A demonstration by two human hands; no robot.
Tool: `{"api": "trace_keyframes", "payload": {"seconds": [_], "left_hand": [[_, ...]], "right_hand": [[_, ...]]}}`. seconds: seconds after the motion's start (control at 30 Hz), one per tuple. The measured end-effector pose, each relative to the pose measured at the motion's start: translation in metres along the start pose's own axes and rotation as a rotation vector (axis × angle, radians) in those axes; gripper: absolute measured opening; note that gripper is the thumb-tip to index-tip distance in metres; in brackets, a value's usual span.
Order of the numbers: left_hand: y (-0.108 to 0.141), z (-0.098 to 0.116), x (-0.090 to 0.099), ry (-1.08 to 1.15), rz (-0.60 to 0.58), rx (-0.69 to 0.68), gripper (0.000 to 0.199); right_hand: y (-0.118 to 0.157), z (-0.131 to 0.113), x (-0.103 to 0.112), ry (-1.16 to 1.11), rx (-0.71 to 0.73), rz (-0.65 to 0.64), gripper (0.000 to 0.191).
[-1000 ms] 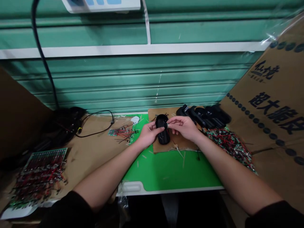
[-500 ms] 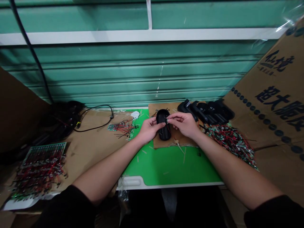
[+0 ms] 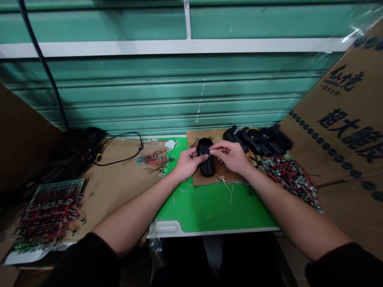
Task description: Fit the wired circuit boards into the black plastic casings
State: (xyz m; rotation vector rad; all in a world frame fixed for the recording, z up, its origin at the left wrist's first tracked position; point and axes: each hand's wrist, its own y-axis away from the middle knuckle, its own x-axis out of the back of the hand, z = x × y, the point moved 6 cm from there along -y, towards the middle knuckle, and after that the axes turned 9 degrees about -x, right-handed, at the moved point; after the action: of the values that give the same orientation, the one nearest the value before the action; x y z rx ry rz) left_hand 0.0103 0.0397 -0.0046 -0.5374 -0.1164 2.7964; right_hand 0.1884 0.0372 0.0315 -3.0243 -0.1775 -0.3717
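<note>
A black hollow plastic shell (image 3: pixel 207 167), long and rounded, lies over the cardboard piece in the middle. My left hand (image 3: pixel 188 162) grips its left side, with the thumb across the opening. At the shell's right rim, my right hand (image 3: pixel 229 154) pinches a small part with thumb and forefinger; its kind is too small to make out. A thin red wire (image 3: pixel 213 161) runs down by the shell near those fingertips. Beneath lies the cardboard piece (image 3: pixel 199 180) on the green tabletop (image 3: pixel 197 211).
Several black plastic housings (image 3: pixel 263 139) stand at the back right. A heap of wired circuit boards (image 3: pixel 290 175) lies right of my arm. More wired boards (image 3: pixel 54 211) sit at left, with a smaller bunch (image 3: pixel 154 159) nearer. A black cable (image 3: pixel 119 161) loops behind. A printed carton (image 3: pixel 344 119) borders the right.
Both hands stay at the shell in nearly the same pose. My right fingertips have shifted very slightly left; the whole view has moved a little.
</note>
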Motion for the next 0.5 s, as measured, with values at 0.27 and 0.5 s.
{"api": "trace_keyframes", "payload": {"seconds": [0.27, 0.5], "left_hand": [[-0.0008, -0.0021, 0.0000, 0.022, -0.001, -0.005, 0.054], [-0.0010, -0.0023, 0.0010, 0.022, 0.021, 0.009, 0.052]], "right_hand": [[0.0001, 0.0035, -0.0027, -0.069, -0.054, -0.015, 0.064], [-0.0009, 0.0024, -0.0023, -0.080, -0.067, -0.032, 0.066]]}}
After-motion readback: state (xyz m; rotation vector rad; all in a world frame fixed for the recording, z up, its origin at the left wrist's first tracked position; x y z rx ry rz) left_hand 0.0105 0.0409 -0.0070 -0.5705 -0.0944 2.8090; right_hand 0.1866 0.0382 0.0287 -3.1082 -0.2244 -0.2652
